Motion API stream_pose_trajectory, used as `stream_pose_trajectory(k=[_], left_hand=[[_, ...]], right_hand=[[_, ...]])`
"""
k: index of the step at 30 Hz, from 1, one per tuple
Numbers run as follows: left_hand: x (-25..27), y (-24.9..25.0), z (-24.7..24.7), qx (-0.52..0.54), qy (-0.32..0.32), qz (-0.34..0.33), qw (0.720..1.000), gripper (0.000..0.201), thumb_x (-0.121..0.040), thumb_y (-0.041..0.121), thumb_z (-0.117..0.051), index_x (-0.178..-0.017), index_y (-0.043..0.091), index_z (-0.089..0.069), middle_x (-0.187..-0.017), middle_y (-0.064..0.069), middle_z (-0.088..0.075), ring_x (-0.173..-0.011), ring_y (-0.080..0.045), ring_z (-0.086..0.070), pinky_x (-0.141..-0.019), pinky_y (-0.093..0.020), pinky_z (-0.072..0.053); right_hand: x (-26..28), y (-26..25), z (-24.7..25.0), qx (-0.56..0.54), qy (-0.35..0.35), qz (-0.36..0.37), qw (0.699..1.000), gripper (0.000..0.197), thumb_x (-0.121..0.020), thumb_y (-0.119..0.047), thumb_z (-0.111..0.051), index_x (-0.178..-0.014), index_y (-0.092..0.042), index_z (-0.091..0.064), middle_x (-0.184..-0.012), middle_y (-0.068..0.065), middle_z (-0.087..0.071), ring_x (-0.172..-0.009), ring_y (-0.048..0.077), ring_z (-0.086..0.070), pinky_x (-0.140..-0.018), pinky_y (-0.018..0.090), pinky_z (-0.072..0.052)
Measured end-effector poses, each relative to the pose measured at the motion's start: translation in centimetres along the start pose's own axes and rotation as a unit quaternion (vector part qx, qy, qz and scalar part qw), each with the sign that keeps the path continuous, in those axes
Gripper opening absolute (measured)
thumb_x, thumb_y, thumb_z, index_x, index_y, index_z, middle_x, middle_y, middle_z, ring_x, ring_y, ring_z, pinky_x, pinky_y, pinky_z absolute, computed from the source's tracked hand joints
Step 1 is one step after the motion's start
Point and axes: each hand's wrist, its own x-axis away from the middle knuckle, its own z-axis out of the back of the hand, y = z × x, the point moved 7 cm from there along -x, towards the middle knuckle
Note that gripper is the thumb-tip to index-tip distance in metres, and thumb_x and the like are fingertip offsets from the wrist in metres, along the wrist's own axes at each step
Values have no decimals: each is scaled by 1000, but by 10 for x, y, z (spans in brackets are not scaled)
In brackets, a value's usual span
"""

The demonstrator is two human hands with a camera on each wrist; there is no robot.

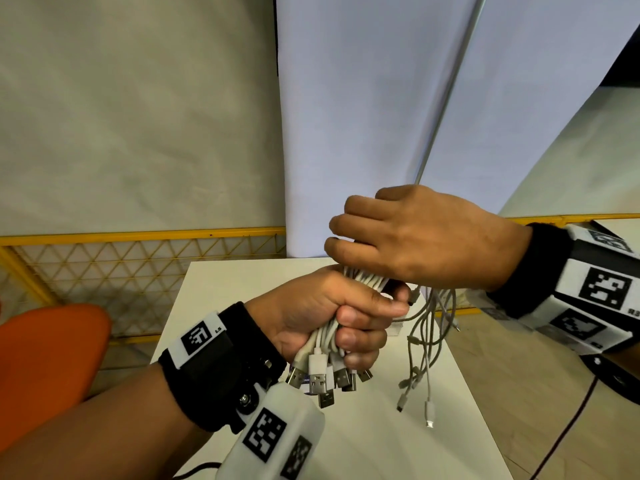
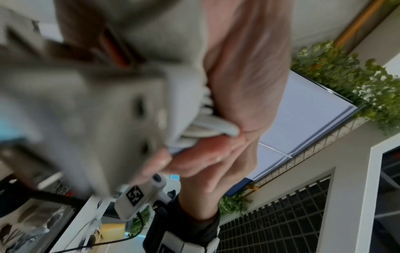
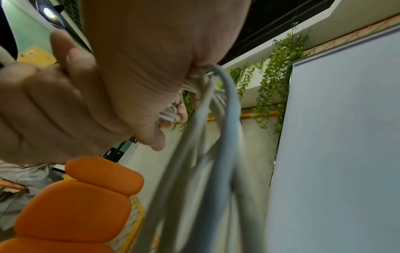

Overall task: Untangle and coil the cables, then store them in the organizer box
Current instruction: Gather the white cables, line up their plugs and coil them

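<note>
My left hand (image 1: 332, 313) is a fist around a thick bundle of white cables (image 1: 363, 280), held above the small white table (image 1: 249, 292). Several USB plugs (image 1: 320, 379) stick out below that fist. My right hand (image 1: 408, 237) sits directly above and grips the same bundle where it comes out of the left fist. Loose cable ends with small plugs (image 1: 427, 368) dangle to the right, under the right wrist. In the right wrist view the cables (image 3: 207, 154) run down from the right palm (image 3: 151, 65). In the left wrist view blurred plugs (image 2: 86, 106) fill the left side. No organizer box is in view.
An orange chair (image 1: 45, 362) stands left of the table. A yellow mesh fence (image 1: 138, 271) runs behind, with a white screen (image 1: 363, 116) and a metal pole (image 1: 446, 95) beyond. A dark wire (image 1: 568, 431) trails over the floor at the right.
</note>
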Motion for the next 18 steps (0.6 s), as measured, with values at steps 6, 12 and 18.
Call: stream_pose_trajectory(k=[6,12,18], left_hand=[[0,-8,4,1,-63,44,997,24,-80,13,-73,-96,11,-56,-46,9,-48,-40,-4,-50,-48,-21,-41],[8,10,30,-259,191,11,947,9,-78,10,-77,-80,13,-69,-73,-10,-68,-66,-19,-66,-66,-27,-53],[11,8,29,-419,304,7,856,36,-68,28,-91,-92,26,-64,-79,10,-69,-65,-6,-62,-56,-19,-46]], right_hand=[[-2,-2,-3,-85,-106,-34,990,15,-78,-28,-43,-75,-15,-50,-55,1,-48,-45,24,-23,-45,24,-7],[2,-9,-26,-64,-216,-54,973,27,-56,-42,-81,-65,-22,-65,-46,-1,-49,-38,24,-39,-47,23,-18],[1,-8,-34,-98,-254,-103,957,7,-80,-25,-61,-86,-22,-64,-61,-3,-44,-60,23,-43,-59,32,-47]])
